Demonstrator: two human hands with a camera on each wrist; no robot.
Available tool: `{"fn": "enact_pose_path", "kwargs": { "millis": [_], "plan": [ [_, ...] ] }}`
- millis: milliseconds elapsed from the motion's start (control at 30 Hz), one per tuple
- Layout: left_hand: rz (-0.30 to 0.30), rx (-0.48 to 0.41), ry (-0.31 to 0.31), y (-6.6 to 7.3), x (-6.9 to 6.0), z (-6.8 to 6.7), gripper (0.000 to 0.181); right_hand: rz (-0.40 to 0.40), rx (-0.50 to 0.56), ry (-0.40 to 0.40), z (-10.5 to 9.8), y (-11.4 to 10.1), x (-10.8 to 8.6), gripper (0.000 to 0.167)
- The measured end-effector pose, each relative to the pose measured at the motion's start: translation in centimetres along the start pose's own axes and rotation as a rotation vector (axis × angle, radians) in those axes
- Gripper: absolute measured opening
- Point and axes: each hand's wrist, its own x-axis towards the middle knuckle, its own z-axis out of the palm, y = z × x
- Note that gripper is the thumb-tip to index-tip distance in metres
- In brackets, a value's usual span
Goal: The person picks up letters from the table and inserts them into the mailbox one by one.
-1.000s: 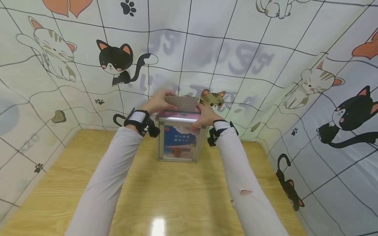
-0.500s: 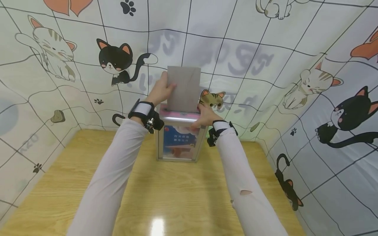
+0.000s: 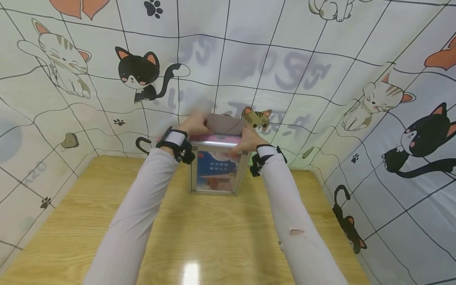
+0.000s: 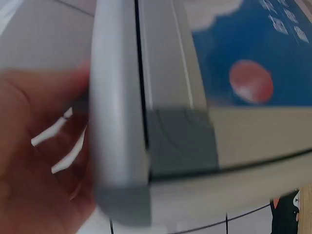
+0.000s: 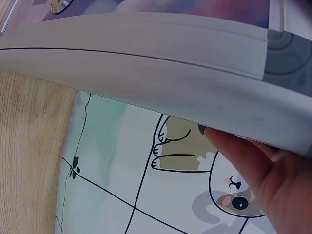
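A silver-framed box (image 3: pixel 215 172) with a blue printed front and a pink top stands at the back of the table. A grey-brown card (image 3: pixel 225 124) rises a short way above the box's top, leaning slightly. My left hand (image 3: pixel 194 124) pinches the card's left edge, low over the top; the left wrist view shows that hand (image 4: pixel 46 151) partly hidden behind the box's silver rim (image 4: pixel 117 97). My right hand (image 3: pixel 251 139) grips the box's upper right corner, beside the card's right edge. In the right wrist view, its fingers (image 5: pixel 243 153) touch the silver edge. The card's lower part is hidden.
The wooden table (image 3: pixel 210 233) stretches out in front of the box. Behind and on both sides hangs a white cloth (image 3: pixel 249 23) with grid lines and cartoon cats, close behind the box.
Half a second ago the card stood tall above the box; now only a short part shows. My left hand rose with the card, then came down. The right hand has stayed at the corner.
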Motion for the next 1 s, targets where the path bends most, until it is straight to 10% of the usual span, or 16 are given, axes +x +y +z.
{"fn": "enact_pose_path", "kwargs": {
  "millis": [200,667,1000],
  "plan": [
    [0.067,-0.152,-0.001,0.3,-1.1,-1.4,0.030,0.002,-0.003,0.002,0.0,-0.3,-0.1,0.080],
    [0.096,-0.097,-0.020,-0.5,-1.3,-0.8,0.032,-0.079,0.165,-0.134,-1.2,0.2,-0.3,0.075],
    [-0.006,0.168,-0.133,-1.3,-2.5,-1.0,0.114,-0.102,0.305,-0.156,-2.0,0.6,-0.1,0.067]
  ]
}}
